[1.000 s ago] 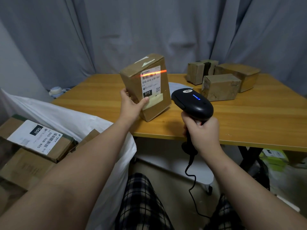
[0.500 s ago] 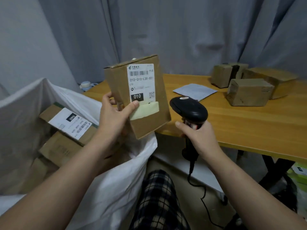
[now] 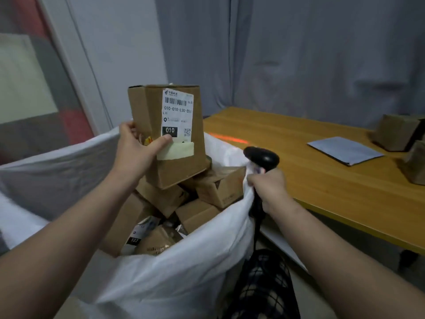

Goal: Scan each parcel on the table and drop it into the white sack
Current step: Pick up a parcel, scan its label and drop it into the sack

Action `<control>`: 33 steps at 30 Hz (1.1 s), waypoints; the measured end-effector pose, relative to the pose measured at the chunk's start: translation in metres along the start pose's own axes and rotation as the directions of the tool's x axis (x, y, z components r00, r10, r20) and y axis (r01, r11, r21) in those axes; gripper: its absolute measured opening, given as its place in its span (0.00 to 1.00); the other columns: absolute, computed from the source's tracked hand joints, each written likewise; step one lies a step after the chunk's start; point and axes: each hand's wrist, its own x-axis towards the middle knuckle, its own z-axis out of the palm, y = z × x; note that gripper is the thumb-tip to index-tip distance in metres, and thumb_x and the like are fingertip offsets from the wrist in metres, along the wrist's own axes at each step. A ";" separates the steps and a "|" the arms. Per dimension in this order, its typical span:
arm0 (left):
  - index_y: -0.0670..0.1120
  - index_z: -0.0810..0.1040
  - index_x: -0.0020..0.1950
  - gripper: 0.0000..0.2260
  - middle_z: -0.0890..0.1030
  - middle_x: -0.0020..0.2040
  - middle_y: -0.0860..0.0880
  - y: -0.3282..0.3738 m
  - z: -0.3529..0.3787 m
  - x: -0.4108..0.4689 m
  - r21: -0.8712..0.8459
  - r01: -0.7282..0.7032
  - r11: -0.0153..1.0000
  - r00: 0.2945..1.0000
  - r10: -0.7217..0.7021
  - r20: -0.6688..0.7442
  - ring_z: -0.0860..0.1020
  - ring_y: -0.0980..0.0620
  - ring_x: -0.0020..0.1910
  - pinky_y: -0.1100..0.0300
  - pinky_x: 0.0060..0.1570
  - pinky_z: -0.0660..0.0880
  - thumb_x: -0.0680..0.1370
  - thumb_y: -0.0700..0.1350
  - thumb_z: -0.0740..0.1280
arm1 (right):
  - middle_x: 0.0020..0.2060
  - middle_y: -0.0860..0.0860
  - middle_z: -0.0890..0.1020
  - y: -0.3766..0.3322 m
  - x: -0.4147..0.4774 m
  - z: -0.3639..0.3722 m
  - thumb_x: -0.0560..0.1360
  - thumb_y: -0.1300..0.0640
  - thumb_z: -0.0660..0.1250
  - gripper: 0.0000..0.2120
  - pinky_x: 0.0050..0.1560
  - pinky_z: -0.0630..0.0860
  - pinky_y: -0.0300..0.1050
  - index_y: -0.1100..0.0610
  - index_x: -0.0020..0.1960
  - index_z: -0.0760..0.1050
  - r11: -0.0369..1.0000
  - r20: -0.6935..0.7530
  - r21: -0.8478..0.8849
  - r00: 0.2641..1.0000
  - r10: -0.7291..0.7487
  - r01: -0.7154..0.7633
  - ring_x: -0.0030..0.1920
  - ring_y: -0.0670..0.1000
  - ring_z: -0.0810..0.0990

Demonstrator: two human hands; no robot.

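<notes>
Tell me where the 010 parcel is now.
Head view, left of centre: the 010 parcel is held in the left hand above the open white sack, over the boxes inside it, left of the scanner.

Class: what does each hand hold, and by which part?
The left hand grips the parcel by its lower left edge; the right hand grips the scanner by its handle.

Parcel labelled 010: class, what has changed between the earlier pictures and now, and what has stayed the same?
The left hand carried the parcel leftwards off the table to above the open white sack. The right hand now seems to grip the sack's rim too. Unchanged: both grips, on parcel and scanner.
</notes>
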 end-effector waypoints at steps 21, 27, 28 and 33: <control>0.49 0.59 0.74 0.40 0.69 0.70 0.46 -0.043 -0.033 -0.007 0.409 -0.103 0.907 0.974 0.008 0.228 0.71 0.48 0.66 0.47 0.64 0.72 0.68 0.54 0.77 | 0.31 0.55 0.72 0.026 -0.040 0.020 0.70 0.66 0.68 0.08 0.33 0.66 0.42 0.59 0.37 0.70 0.940 0.182 -0.262 0.968 -0.173 0.218 0.31 0.51 0.72; 0.61 0.45 0.77 0.39 0.66 0.61 0.40 -0.079 -0.056 -0.022 0.870 -0.223 0.440 0.951 -0.100 0.294 0.70 0.37 0.58 0.45 0.57 0.71 0.74 0.57 0.68 | 0.42 0.52 0.69 0.030 -0.034 0.040 0.72 0.61 0.69 0.10 0.46 0.64 0.44 0.56 0.42 0.67 0.603 0.263 -0.504 0.775 -0.575 0.618 0.48 0.53 0.68; 0.62 0.44 0.77 0.40 0.65 0.60 0.40 -0.082 -0.059 -0.023 0.889 -0.220 0.402 0.957 -0.087 0.276 0.69 0.37 0.58 0.45 0.57 0.70 0.74 0.57 0.68 | 0.42 0.53 0.70 0.029 -0.036 0.045 0.71 0.62 0.69 0.10 0.46 0.63 0.44 0.57 0.42 0.67 0.590 0.277 -0.491 0.756 -0.593 0.642 0.48 0.54 0.68; 0.58 0.42 0.78 0.41 0.65 0.62 0.40 -0.089 -0.053 -0.022 0.923 -0.291 0.252 0.941 -0.099 0.324 0.69 0.39 0.59 0.47 0.54 0.71 0.74 0.60 0.66 | 0.37 0.55 0.74 0.040 -0.041 0.065 0.70 0.63 0.69 0.13 0.33 0.62 0.39 0.55 0.35 0.66 0.653 0.402 -0.396 0.761 -0.509 0.646 0.41 0.54 0.73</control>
